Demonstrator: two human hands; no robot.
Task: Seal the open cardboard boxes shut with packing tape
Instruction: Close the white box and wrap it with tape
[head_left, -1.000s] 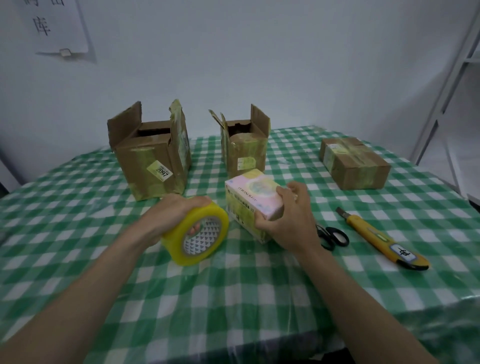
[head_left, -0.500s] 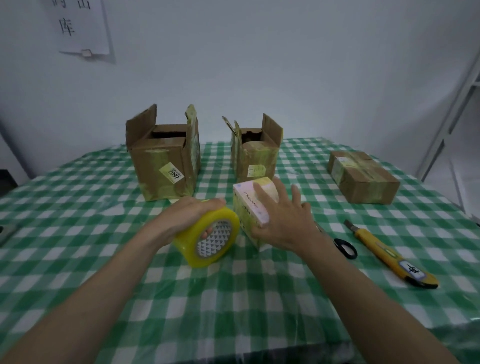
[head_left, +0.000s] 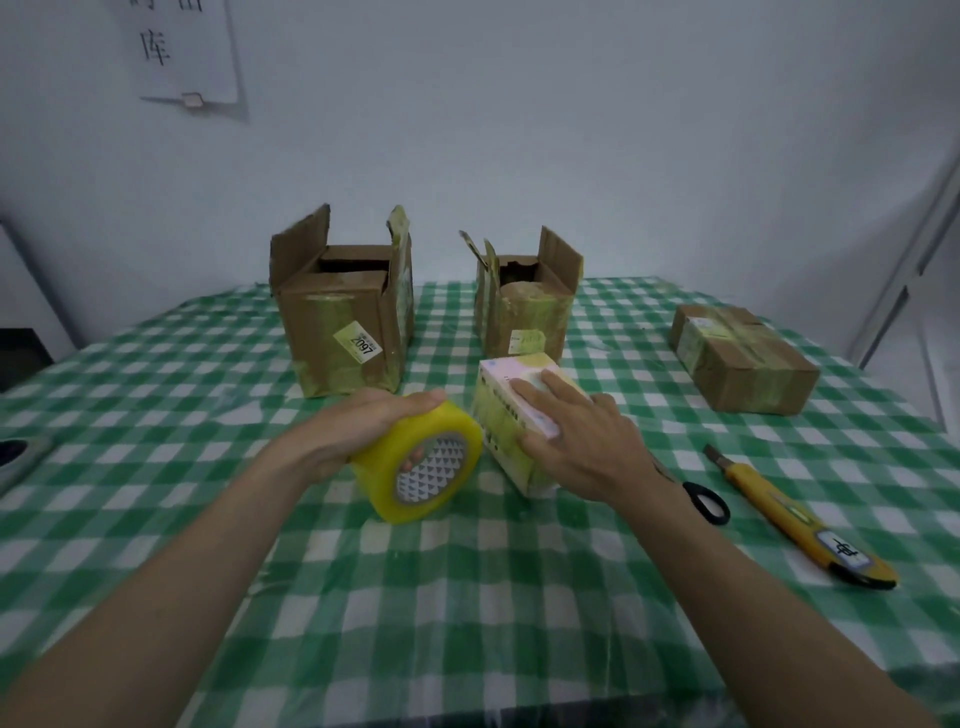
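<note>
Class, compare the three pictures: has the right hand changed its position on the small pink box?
Yes. The right hand has slid from gripping the small pink box's near end to lying flatter across its top, fingers reaching toward the open cardboard boxes behind.

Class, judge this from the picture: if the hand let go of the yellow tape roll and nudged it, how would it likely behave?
The tape roll stands on its curved edge under the left hand, so it would probably roll. Its thick winding suggests some weight. The glossy surface may be a little slippery.
</note>
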